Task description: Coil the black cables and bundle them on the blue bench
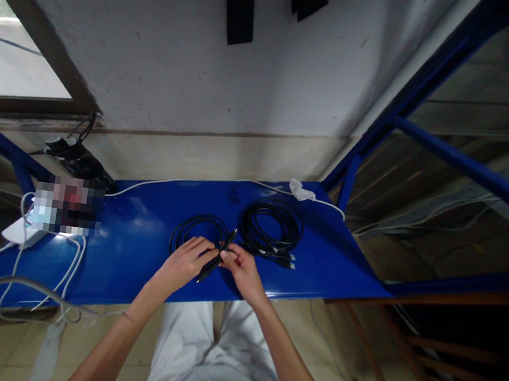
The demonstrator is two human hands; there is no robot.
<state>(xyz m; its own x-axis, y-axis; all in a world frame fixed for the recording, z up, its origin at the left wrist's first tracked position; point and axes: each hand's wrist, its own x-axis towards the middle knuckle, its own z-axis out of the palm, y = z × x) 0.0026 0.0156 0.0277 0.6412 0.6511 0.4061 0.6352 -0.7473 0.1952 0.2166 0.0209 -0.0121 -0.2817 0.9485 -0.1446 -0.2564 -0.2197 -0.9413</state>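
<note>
A coiled black cable (204,219) rests on the blue table in front of me, its near side gathered between my hands. My left hand (189,260) is closed on the bundled part, with one cable end poking out below the fingers. From the right, my right hand (239,263) pinches the same bundle, and another cable end sticks up between the two hands. Just right of them lies a second pile of coiled black cables (273,227), with several plugs toward its near side. My fingers partly hide the gripped section.
The blue table (131,268) stands against a wall. At its left are a white power strip (23,234), loose white cords (79,255) and a blurred-out patch. A crumpled white scrap (302,190) lies at the back right. Blue frame bars (464,162) rise at the right.
</note>
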